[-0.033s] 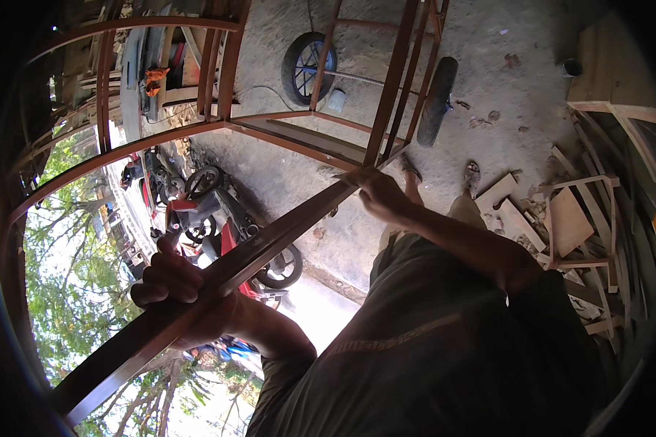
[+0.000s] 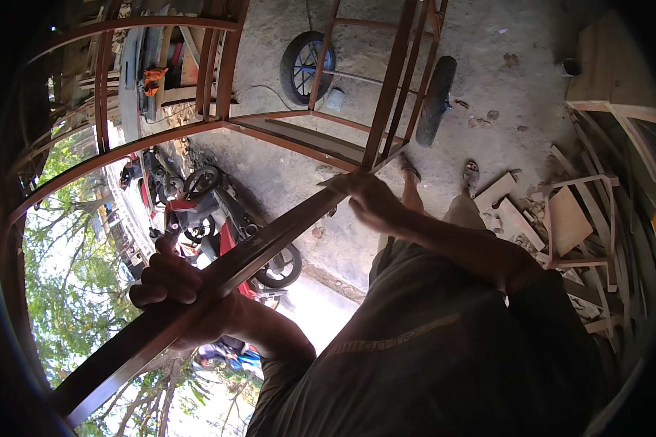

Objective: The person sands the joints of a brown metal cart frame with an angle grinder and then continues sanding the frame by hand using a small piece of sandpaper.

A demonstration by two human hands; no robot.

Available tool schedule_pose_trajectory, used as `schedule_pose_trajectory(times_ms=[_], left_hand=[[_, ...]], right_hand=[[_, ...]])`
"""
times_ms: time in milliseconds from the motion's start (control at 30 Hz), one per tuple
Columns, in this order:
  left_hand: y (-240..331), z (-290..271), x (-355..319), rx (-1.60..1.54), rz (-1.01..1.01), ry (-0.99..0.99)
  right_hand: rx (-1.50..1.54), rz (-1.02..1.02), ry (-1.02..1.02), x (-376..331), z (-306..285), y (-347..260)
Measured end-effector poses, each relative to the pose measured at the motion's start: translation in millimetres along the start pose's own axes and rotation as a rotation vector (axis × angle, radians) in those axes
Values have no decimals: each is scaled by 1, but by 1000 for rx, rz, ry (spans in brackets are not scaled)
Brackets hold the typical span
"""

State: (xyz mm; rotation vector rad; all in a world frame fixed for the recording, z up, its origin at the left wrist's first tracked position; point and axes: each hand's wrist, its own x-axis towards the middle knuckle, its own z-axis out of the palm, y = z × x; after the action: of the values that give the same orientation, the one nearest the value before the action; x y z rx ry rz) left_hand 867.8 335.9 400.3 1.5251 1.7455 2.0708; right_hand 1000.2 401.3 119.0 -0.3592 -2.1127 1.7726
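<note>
A long brown beam point(image 2: 266, 240) runs slantwise from the lower left up to the middle of the view. My left hand point(image 2: 169, 280) is wrapped round its lower part, fingers over one side. At the beam's upper end my right hand point(image 2: 375, 204) is closed and pressed against the surface. A thin pale edge shows by its fingertips; what it is I cannot make out. Just beyond that hand, the beam meets a reddish-brown frame point(image 2: 291, 143) of slim bars and uprights.
A spoked wheel point(image 2: 287, 73) and another tyre point(image 2: 436, 102) are beyond the frame on the concrete floor. Parked motorbikes point(image 2: 229, 237) stand at left. Wood offcuts point(image 2: 521, 222), a small wooden frame point(image 2: 614, 233) and a wooden box point(image 2: 612, 73) lie at right.
My right hand has shifted slightly left and down along the beam. The left hand keeps its place.
</note>
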Motion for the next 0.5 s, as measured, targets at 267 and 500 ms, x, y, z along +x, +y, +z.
schedule_pose_trajectory(times_ms=[267, 500], left_hand=[[2, -3, 2, 116, 29, 50], [-6, -6, 3, -56, 58, 122]], right_hand=[[49, 145, 9, -8, -18, 30], [1030, 320, 103, 17, -61, -62]])
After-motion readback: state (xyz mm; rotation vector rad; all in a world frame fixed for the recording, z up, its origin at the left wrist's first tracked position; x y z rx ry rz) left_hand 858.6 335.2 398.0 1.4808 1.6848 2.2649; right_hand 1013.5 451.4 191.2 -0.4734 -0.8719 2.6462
